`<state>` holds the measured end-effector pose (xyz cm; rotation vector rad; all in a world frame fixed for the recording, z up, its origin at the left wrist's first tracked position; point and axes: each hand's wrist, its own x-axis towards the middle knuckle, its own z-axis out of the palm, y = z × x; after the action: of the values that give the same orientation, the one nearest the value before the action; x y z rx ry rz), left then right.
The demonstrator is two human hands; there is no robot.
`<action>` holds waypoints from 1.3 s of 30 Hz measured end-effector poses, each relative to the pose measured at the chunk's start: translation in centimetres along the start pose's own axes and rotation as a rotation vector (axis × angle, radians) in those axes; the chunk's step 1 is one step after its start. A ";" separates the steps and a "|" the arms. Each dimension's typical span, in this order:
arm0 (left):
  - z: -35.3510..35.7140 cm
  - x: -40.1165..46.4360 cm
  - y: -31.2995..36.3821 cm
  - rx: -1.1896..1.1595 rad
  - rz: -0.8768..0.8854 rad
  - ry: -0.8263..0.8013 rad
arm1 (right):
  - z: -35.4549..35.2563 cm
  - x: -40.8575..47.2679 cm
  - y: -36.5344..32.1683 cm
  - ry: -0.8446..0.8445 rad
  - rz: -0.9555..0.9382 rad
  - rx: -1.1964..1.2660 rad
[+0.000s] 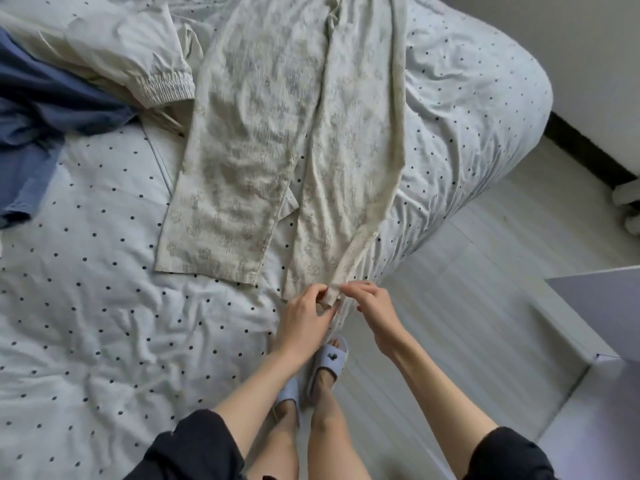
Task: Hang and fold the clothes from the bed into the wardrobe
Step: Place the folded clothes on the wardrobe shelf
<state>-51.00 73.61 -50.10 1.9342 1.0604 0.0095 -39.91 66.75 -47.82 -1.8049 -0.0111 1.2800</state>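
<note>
Cream patterned trousers point(277, 133) lie spread flat across the polka-dot bed point(86, 306), the hem of one leg pinched at the bed's edge between the fingers of the left hand point(304, 313) and right hand point(372, 303), with a blue garment point(38, 133) bunched beside the trousers.

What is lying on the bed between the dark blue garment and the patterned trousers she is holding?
In the head view, a pale garment with an elastic cuff lies between the blue garment and the trousers.

Soft even daylight, faint shadows, slight blur, wide-angle bending at edges
</note>
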 end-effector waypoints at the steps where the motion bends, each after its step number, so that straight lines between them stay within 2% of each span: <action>1: -0.1 0.3 0.2 -0.032 -0.002 0.007 | -0.4 0.5 -0.4 -0.036 -0.019 -0.064; 3: -0.7 1.1 0.3 -0.107 -0.028 0.023 | -1.2 2.0 -1.3 -0.004 -0.122 -0.249; 6: -2.4 1.5 -0.1 -0.214 -0.073 0.044 | -2.5 5.1 -2.8 0.246 -0.372 -0.647; 8: -3.9 1.6 -1.1 -0.232 -0.103 0.075 | -2.7 7.4 -4.6 0.296 -0.498 -0.959; 11: -6.4 2.3 -3.5 -0.260 -0.169 0.172 | -1.3 10.2 -8.3 0.268 -0.617 -1.309; 16: -10.1 3.2 -6.8 -0.364 -0.240 0.256 | 3.1 14.0 -14.8 0.195 -0.717 -1.516; 20: -12.1 4.5 -9.3 -0.481 -0.293 0.291 | 6.9 16.9 -18.8 0.038 -0.796 -1.803; 25: -14.6 6.1 -12.2 -0.600 -0.370 0.357 | 10.4 18.4 -21.7 -0.018 -0.767 -1.967; 27: -15.2 6.5 -12.8 -0.605 -0.406 0.372 | 11.1 18.5 -22.4 -0.018 -0.798 -1.948; 33: -15.5 7.2 -13.5 -0.557 -0.526 0.534 | 16.5 19.9 -24.4 0.016 -1.166 -1.762; 39: -15.3 6.9 -15.3 -0.533 -0.750 0.604 | 23.2 21.6 -23.6 -0.093 -1.343 -1.750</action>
<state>-62.88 92.46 -54.45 0.9819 1.9018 0.4323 -36.70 106.06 -49.95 -2.0017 -2.5079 0.0436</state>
